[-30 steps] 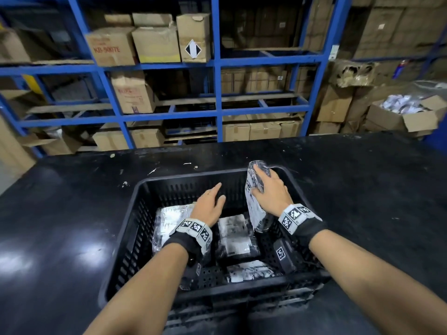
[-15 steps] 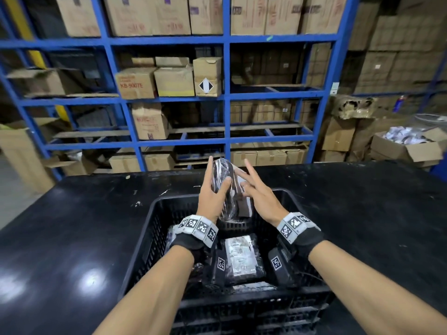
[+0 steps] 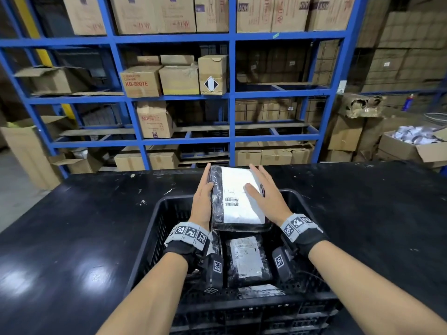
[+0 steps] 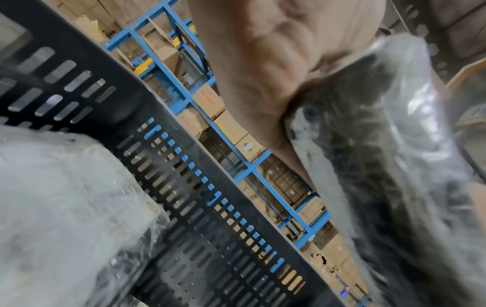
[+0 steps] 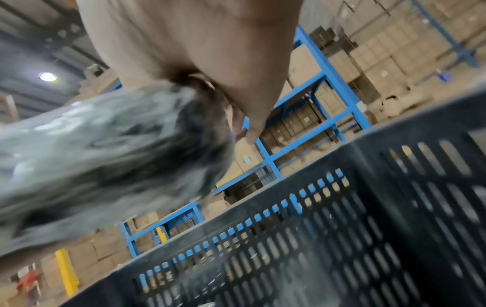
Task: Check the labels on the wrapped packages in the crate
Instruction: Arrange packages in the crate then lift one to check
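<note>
Packet [image 3: 238, 198] now turned label-up at centre frame, over the crate [image 3: 159, 213] — left hand [image 3: 202, 201] and right hand [image 3: 266, 197] flank it, fingers straight, thumbs on top — label readable

Left hand [image 3: 202, 204] and right hand [image 3: 268, 199]: bare, forearms unsleeved. Each wrist wears a black fabric cuff under a grey-white band of square black-and-white fiducial tags: left band [image 3: 187, 234], right band [image 3: 300, 226]. Below each wrist sits a black camera block with one white tag: left block [image 3: 216, 269], right block [image 3: 280, 262].
</note>
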